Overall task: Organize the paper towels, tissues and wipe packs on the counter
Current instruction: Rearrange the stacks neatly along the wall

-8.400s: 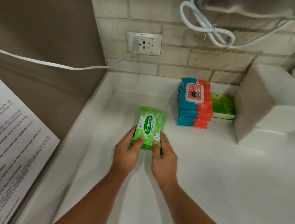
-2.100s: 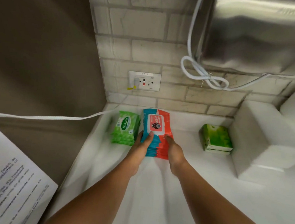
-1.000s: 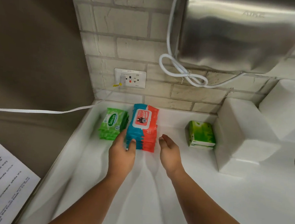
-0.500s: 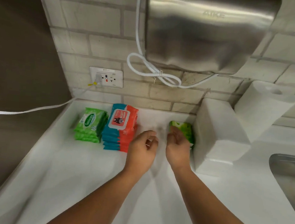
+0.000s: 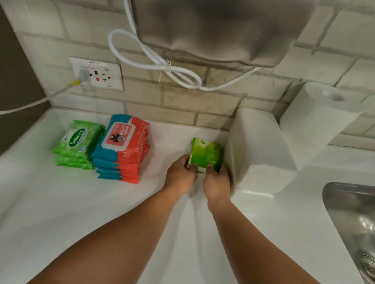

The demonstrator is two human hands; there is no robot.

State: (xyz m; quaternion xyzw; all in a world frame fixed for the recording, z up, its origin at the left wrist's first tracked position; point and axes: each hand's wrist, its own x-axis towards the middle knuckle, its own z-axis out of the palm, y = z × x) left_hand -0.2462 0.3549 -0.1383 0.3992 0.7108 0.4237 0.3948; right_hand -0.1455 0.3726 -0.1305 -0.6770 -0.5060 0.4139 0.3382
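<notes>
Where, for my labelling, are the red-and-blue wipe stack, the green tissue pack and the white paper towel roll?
Red-and-blue wipe stack (image 5: pixel 119 136): head view, lid.
Green tissue pack (image 5: pixel 206 152): head view, top.
White paper towel roll (image 5: pixel 314 128): head view, side.

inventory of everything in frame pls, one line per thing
Sanicare wipe packs: one stack of several, green, counter back left.
wipes packs: one stack of several, blue and red, right beside the Sanicare stack.
tissue pack: one, green, against the folded towels.
folded towels: one block, white, by the wall.
paper towel roll: one, white, upright, back right.
hand dryer: one, steel, on the wall.
cable: one, white, looped under the dryer.
socket: one, white, wall left.
sink: one, steel, right edge.
counter: white.
left hand, right hand: both grip the tissue pack.
</notes>
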